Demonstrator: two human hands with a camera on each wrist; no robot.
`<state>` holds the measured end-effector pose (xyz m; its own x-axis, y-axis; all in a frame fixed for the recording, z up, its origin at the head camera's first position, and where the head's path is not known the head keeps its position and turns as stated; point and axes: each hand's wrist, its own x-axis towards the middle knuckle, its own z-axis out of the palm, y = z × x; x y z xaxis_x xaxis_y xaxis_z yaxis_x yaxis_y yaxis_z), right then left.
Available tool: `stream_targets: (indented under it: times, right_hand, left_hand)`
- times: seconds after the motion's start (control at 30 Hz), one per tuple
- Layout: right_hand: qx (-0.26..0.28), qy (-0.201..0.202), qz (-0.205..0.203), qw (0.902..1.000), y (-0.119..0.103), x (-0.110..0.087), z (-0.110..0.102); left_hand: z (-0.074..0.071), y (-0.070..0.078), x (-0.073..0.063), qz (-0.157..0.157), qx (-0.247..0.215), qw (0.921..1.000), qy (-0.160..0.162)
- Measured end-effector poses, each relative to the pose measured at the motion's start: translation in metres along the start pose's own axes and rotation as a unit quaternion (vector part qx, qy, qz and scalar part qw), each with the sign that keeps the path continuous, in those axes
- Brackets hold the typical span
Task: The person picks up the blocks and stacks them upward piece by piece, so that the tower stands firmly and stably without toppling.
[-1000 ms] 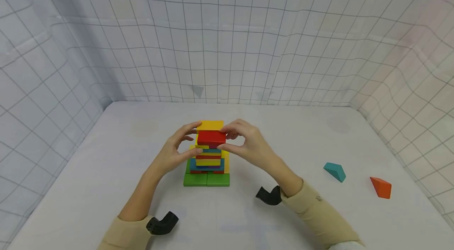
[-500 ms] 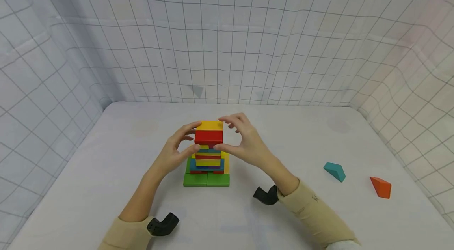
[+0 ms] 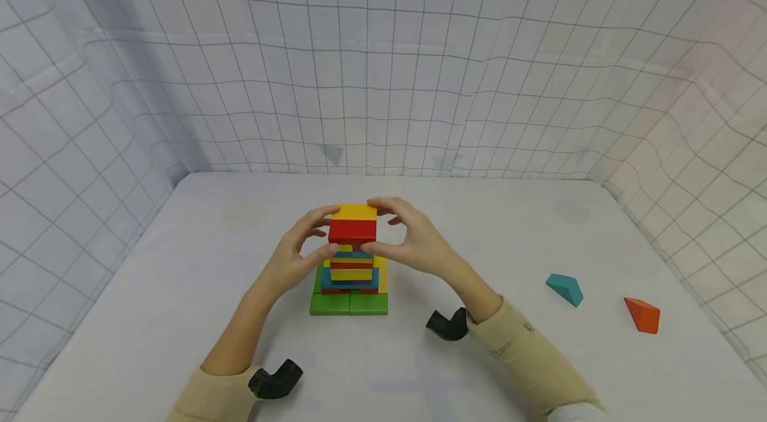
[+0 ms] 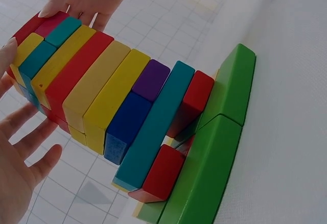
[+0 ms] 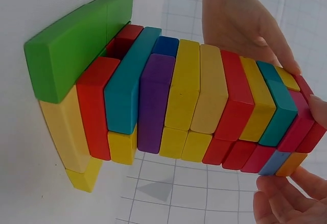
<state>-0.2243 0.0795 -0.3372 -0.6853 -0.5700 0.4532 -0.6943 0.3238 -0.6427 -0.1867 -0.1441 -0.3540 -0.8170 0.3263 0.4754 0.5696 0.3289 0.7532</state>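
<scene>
A tall tower of coloured wooden blocks rises from flat green blocks near the table's middle. Across its top lie a red block in front and a yellow block behind. My left hand spans the upper left side, thumb at the front face and index finger at the yellow block's rear corner. Opposite it, my right hand spans the upper right side in the same way. The right wrist view shows the right thumb against the red end block. Layers of teal, purple, blue and tan show lower down.
A teal block with slanted sides lies on the white table to the right. Farther right is an orange wedge-shaped block. Gridded white cloth hangs behind the table and along both sides.
The red block has shifted slightly left, into line with the yellow one. My right index finger has let go of the red block and moved back to the yellow block's corner. My left hand barely moved.
</scene>
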Motion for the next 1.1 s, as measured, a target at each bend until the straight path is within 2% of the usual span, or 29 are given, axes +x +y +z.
stream_targets:
  times: [0.3, 0.47, 0.63, 0.73, 0.8, 0.9, 1.1]
  right_hand:
    - [0.008, -0.006, 0.002, 0.9999, 0.003, 0.000, -0.001]
    - [0.005, 0.008, 0.041, 0.9991, 0.009, -0.017, -0.020]
    - [-0.036, 0.064, 0.091, 0.9931, 0.013, -0.057, -0.059]
    - [-0.083, 0.093, 0.125, 0.9843, 0.036, -0.091, -0.079]
    - [-0.116, 0.106, 0.142, 0.9772, 0.061, -0.117, -0.089]
    - [-0.157, 0.112, 0.169, 0.9665, 0.088, -0.153, -0.103]
    - [-0.196, 0.097, 0.234, 0.9474, 0.100, -0.204, -0.128]
  left_hand:
    - [0.001, 0.002, 0.000, 0.012, -0.003, 0.9999, 0.011]
    - [0.002, 0.003, 0.000, 0.015, -0.001, 0.9998, 0.014]
    - [0.002, 0.002, 0.001, 0.026, 0.000, 0.9995, 0.016]
    - [0.002, 0.002, 0.001, 0.026, -0.001, 0.9995, 0.017]
    - [0.002, 0.002, 0.001, 0.024, -0.001, 0.9996, 0.017]
    - [0.002, 0.003, 0.001, 0.020, 0.000, 0.9997, 0.016]
    - [0.002, 0.003, 0.001, 0.023, -0.001, 0.9996, 0.018]
